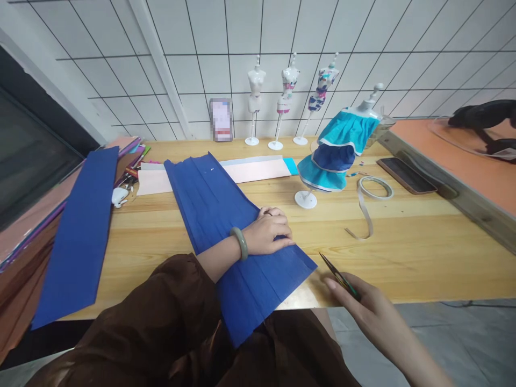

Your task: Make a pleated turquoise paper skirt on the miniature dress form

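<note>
My left hand point(270, 232), with a green bangle at the wrist, lies on a large sheet of blue crepe paper point(213, 193). Its fingers are curled over the sheet near its right edge. The paper slants across the table, and its near corner hangs over the front edge. Just right of the paper's right corner, my right hand point(363, 301) is closed around small dark-bladed scissors point(338, 274). Their tips point up and left, apart from the paper. Most of the handles are hidden in the hand.
A mini dress form point(304, 199) in turquoise and blue ruffles stands behind, with smaller mannequins point(255, 88) along the wall. Tape point(389, 188) and a phone point(407, 174) lie right. Another blue strip point(83, 226), earbuds case point(120, 196) and pink paper point(258, 170) lie left and behind.
</note>
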{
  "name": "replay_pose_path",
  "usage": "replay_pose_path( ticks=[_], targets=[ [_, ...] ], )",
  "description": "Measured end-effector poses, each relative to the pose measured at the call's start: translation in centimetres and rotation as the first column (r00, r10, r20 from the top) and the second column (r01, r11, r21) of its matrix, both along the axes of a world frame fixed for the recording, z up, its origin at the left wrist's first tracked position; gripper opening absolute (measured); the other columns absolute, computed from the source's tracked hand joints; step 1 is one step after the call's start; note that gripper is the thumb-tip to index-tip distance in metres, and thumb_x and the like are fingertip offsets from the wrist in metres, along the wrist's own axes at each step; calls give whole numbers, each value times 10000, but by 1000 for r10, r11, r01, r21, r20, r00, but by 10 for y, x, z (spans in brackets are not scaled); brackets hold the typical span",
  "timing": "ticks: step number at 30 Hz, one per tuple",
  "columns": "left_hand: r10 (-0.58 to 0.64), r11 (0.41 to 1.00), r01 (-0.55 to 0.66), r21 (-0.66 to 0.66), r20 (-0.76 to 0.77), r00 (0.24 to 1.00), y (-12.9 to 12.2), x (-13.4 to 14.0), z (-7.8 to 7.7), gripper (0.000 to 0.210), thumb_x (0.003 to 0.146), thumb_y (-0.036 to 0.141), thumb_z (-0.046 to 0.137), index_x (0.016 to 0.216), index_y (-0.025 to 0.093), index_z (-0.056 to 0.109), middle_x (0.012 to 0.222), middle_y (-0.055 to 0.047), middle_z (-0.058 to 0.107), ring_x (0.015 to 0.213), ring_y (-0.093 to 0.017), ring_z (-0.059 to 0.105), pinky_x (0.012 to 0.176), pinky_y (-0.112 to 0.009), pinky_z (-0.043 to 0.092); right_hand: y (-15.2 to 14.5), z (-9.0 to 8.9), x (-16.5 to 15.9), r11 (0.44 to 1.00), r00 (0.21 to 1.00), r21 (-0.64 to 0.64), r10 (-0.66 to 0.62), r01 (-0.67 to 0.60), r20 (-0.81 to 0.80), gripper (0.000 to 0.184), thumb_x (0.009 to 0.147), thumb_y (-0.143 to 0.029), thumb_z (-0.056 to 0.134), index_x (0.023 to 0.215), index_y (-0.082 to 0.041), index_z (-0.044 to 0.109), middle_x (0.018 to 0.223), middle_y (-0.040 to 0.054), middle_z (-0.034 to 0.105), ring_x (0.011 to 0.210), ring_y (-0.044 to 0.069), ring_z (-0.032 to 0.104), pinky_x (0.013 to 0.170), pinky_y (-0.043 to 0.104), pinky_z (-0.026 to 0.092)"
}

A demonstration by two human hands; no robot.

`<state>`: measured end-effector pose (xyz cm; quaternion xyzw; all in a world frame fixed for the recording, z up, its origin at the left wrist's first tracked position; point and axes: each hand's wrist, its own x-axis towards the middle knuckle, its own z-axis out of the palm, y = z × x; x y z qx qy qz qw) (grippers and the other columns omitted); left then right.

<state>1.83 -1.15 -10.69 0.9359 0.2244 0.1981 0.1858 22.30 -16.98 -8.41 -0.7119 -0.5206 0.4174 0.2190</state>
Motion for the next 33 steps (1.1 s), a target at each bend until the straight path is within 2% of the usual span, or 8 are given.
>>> replay_pose_path(
  ticks=[6,8,10,13,22,33],
  targets=[
    [-1,1000,1,0,33,999,0,0,0,200,862,366,593,799,195,676,826,-20,645,1002,-201,494,923,-387,245,-24,17,-4,991,991,-78,-114,108,-75,448,817,-636,447,816,-220,614,811,42,651,821,219,612,772,270,463],
    [-1,1000,1,2,31,1000,0,0,1,190,863,360,594,802,200,677,828,-19,649,1015,-203,492,930,-390,241,-25,16,-6,988,993,-140,-78,66,-84,461,823,-649,425,744,-218,567,688,20,590,684,182,573,668,255,463],
    [-1,1000,1,6,29,1000,0,0,0,193,862,365,594,805,202,681,831,-21,649,1019,-205,492,934,-393,241,-23,12,-7,977,995,-212,-22,1,-97,491,849,-659,362,673,-220,493,541,-23,457,521,140,468,540,244,423],
    [-13,1000,12,15,37,999,1,0,-2,206,858,379,598,804,202,687,847,-26,651,1023,-207,493,943,-396,241,-18,8,-9,967,989,-245,26,-62,-145,516,871,-670,289,639,-225,410,467,-62,321,422,108,349,457,240,364],
    [-31,999,30,28,49,998,3,2,-8,202,863,379,589,811,208,686,890,-31,659,1075,-213,472,960,-402,227,-4,12,-16,960,990,-273,15,-53,-141,556,857,-695,287,718,-193,482,448,-92,264,372,71,228,384,231,235],
    [-29,999,27,46,42,999,2,2,-9,215,863,390,583,808,208,684,872,-33,650,1050,-212,476,956,-407,227,5,12,-21,959,991,-281,-4,-34,-132,571,844,-701,322,768,-172,521,505,-84,279,375,64,266,379,229,216]
  ],
)
